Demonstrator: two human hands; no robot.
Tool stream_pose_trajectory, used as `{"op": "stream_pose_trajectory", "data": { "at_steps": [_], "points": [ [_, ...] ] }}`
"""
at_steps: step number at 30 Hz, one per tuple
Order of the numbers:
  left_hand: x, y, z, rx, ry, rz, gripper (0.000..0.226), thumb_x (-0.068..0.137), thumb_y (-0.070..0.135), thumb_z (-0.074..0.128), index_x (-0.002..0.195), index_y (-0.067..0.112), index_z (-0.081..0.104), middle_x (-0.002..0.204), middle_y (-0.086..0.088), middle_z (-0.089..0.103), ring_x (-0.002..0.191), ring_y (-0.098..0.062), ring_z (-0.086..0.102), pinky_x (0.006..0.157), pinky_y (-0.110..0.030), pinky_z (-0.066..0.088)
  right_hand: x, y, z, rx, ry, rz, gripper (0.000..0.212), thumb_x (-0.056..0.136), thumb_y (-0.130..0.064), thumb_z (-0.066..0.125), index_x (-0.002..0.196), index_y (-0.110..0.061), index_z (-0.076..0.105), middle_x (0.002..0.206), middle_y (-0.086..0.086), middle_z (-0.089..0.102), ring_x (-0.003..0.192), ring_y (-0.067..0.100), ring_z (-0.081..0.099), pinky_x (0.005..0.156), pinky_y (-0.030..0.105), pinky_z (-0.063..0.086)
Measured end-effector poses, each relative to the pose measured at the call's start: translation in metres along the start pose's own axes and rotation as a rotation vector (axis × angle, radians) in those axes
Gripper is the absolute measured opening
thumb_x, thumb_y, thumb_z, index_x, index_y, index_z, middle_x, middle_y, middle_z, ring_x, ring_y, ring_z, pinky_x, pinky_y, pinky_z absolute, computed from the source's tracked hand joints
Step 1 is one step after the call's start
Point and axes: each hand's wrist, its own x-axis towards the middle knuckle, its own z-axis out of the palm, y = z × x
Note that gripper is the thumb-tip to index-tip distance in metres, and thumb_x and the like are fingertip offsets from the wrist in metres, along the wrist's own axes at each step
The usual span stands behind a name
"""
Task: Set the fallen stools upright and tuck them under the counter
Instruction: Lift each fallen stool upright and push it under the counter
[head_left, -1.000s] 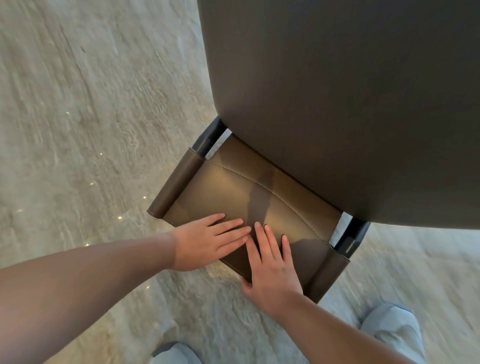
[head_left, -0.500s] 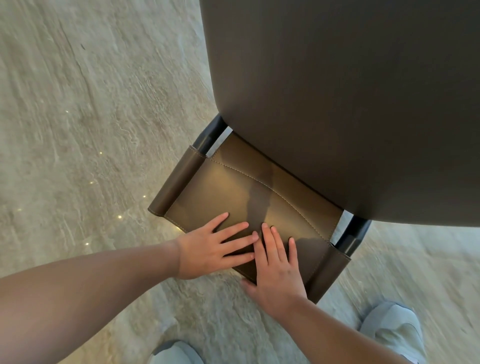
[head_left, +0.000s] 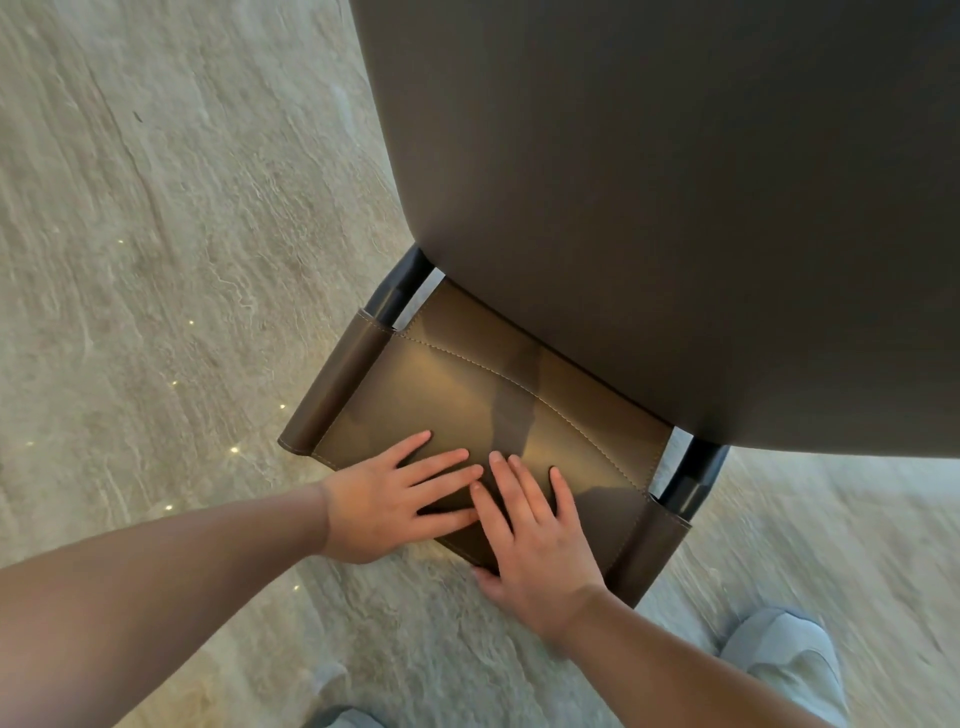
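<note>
Above everything else in view, the broad dark grey-brown counter (head_left: 675, 208) with its smooth matte surface and rounded corner fills the upper right. Below and around the counter spreads the pale beige stone-veined floor (head_left: 156, 260), with small bright specks of light scattered on it to the left of the counter's corner.

Just under the counter's near edge sits the brown leather stool (head_left: 467, 395) with pale stitched seams; its far part is hidden beneath the counter, and only a stitched leather panel juts out toward the person. Whether this panel is the seat or the backrest I cannot tell. On either side of the panel, a leather sleeve wraps a dark metal frame tube (head_left: 400, 291), and both tubes run up under the counter's edge.

On the near half of that panel, well out from the counter, both hands lie flat. The left hand (head_left: 384, 504) rests with its fingers straight and spread, pointing right across the leather. The right hand (head_left: 530, 540) lies just beside it, fingers straight and pointing toward the counter, its thumb over the panel's near edge. The fingertips of the two hands touch. Neither grip is closed on anything; both press open-palmed on the leather.

Nearer the person than the counter, two light grey shoes (head_left: 784, 660) stand on the floor.
</note>
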Motion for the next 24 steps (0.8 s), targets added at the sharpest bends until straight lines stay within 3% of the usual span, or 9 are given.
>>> {"op": "stream_pose_trajectory", "data": {
  "at_steps": [5,10,12,15,17,20,22,24],
  "points": [
    [0.001,-0.005,0.006,-0.017,0.019,0.021,0.065,0.080,0.037,0.065,0.140,0.022,0.044,0.156,-0.019,0.029,0.148,-0.039,0.023,0.114,-0.064,0.025,0.005,-0.007,-0.004,-0.007,-0.013,-0.105,0.088,0.072,-0.050,0.075,0.147,-0.016,0.041,0.158,0.018,0.029,0.144,0.034,0.032,0.108,0.064,0.033],
    [0.002,-0.007,0.010,0.002,0.035,-0.028,0.057,0.088,0.047,0.058,0.136,0.021,0.044,0.157,-0.018,0.033,0.147,-0.041,0.024,0.112,-0.065,0.027,0.004,-0.010,-0.005,-0.007,-0.008,-0.130,0.095,0.071,-0.048,0.076,0.150,-0.015,0.034,0.157,0.020,0.029,0.144,0.037,0.031,0.107,0.063,0.035],
    [0.000,-0.002,0.014,0.027,0.052,-0.052,0.064,0.090,0.038,0.056,0.146,0.013,0.038,0.159,-0.019,0.027,0.148,-0.041,0.019,0.114,-0.064,0.024,0.002,-0.013,-0.003,0.013,0.018,-0.127,0.098,0.070,-0.047,0.076,0.150,-0.013,0.031,0.157,0.020,0.030,0.143,0.036,0.032,0.106,0.063,0.036],
    [-0.001,0.012,0.013,-0.025,0.063,-0.270,0.080,0.086,0.025,0.057,0.154,0.004,0.020,0.161,-0.020,0.018,0.149,-0.041,0.014,0.113,-0.064,0.027,-0.001,-0.015,0.001,0.036,0.052,-0.055,0.103,0.067,-0.045,0.076,0.149,-0.007,0.027,0.157,0.019,0.027,0.144,0.036,0.031,0.108,0.062,0.035],
    [0.002,0.020,0.010,-0.088,0.043,-0.395,0.092,0.080,0.024,0.065,0.155,0.007,0.015,0.161,-0.021,0.016,0.149,-0.042,0.015,0.109,-0.066,0.031,-0.002,-0.019,0.003,0.063,0.067,0.020,0.108,0.066,-0.045,0.077,0.150,-0.006,0.022,0.158,0.018,0.022,0.144,0.036,0.028,0.108,0.061,0.034],
    [0.006,0.022,0.008,-0.117,-0.011,-0.396,0.103,0.073,0.028,0.077,0.155,0.015,0.016,0.161,-0.020,0.017,0.147,-0.046,0.017,0.105,-0.070,0.032,-0.001,-0.023,0.007,0.106,0.040,0.138,0.116,0.062,-0.050,0.078,0.151,-0.006,0.017,0.159,0.017,0.020,0.146,0.036,0.023,0.109,0.061,0.030],
    [0.007,0.020,0.006,-0.115,-0.030,-0.386,0.105,0.072,0.030,0.080,0.155,0.018,0.017,0.161,-0.018,0.017,0.147,-0.047,0.017,0.103,-0.071,0.031,0.000,-0.023,0.008,0.125,-0.004,0.204,0.120,0.063,-0.055,0.075,0.151,-0.006,0.011,0.159,0.018,0.016,0.146,0.034,0.015,0.113,0.063,0.023],
    [0.007,0.019,0.004,-0.112,-0.044,-0.388,0.105,0.071,0.032,0.081,0.155,0.019,0.019,0.161,-0.018,0.020,0.145,-0.047,0.022,0.102,-0.071,0.032,0.001,-0.020,0.011,0.103,-0.058,0.233,0.122,0.071,-0.061,0.067,0.151,-0.008,-0.009,0.161,0.019,-0.006,0.149,0.033,-0.006,0.116,0.063,0.004]
  ]
}}
